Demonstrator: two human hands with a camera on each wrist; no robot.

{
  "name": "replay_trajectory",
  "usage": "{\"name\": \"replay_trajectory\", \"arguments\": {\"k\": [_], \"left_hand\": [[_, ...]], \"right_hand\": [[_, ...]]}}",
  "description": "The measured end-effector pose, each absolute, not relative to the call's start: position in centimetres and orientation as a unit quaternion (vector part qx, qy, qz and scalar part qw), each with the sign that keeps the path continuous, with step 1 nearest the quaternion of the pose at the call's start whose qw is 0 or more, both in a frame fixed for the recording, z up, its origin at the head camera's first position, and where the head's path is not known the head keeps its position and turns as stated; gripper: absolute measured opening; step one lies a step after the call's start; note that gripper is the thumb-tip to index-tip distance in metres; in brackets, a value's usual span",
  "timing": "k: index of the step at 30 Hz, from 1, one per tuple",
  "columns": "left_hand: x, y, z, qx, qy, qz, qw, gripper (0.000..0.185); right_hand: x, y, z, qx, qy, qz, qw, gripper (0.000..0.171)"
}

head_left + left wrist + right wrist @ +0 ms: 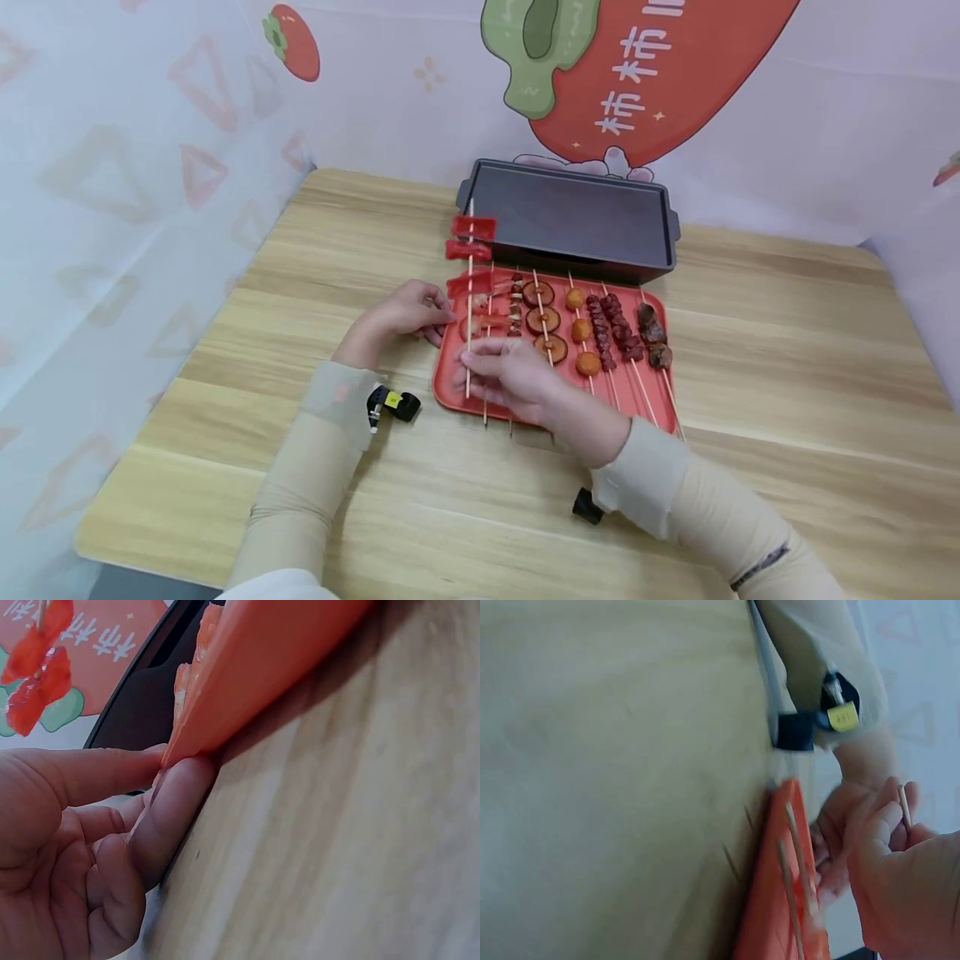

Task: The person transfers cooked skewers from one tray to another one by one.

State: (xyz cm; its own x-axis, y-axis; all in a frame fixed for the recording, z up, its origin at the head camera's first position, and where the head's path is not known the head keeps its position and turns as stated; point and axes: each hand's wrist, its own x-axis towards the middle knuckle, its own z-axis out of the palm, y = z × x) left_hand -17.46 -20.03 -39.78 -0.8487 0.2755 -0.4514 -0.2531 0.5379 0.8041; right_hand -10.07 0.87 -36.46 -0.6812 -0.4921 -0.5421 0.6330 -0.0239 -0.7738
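The left hand (405, 315) pinches the left rim of the red tray (450, 398) on the bench (787, 350). Just right of that grip, the right hand (504, 375) pinches a red-pieced skewer (469, 275) raised over the tray's skewers, short of the dark grill pan (570, 218).

R hand (517, 379) covers the tray's (450, 398) near mid part and the lower sticks; its fingertips are motion-blurred. R wrist view: whole frame blurred, hand cut off at 4 o'clock. L wrist view: L hand (82, 847) cut off at 8 o'clock, red skewer pieces (37, 664) cropped at 11 o'clock.
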Motion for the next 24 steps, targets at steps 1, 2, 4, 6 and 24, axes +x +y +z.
{"name": "replay_trajectory", "arguments": {"k": [1,2,4,6,24], "left_hand": [[-17.5,-20.1,-39.8,0.007,0.833,0.480,0.274,0.018],[-17.5,-20.2,-39.8,0.008,0.832,0.481,0.274,0.018],[-17.5,-20.4,-39.9,0.012,0.830,0.484,0.277,0.019],[-17.5,-20.5,-39.9,0.015,0.824,0.491,0.282,0.023],[-17.4,-20.2,-39.8,0.007,0.825,0.496,0.270,0.028]], "right_hand": [[-9.6,0.7,-36.6,0.062,0.581,-0.709,0.396,0.013],[-9.2,0.6,-36.9,0.063,0.585,-0.705,0.397,0.012],[-8.6,0.3,-37.4,0.062,0.594,-0.699,0.393,0.012],[-8.1,0.0,-37.9,0.067,0.599,-0.698,0.387,0.011],[-6.6,-1.2,-38.6,0.057,0.579,-0.699,0.417,0.030]]}}
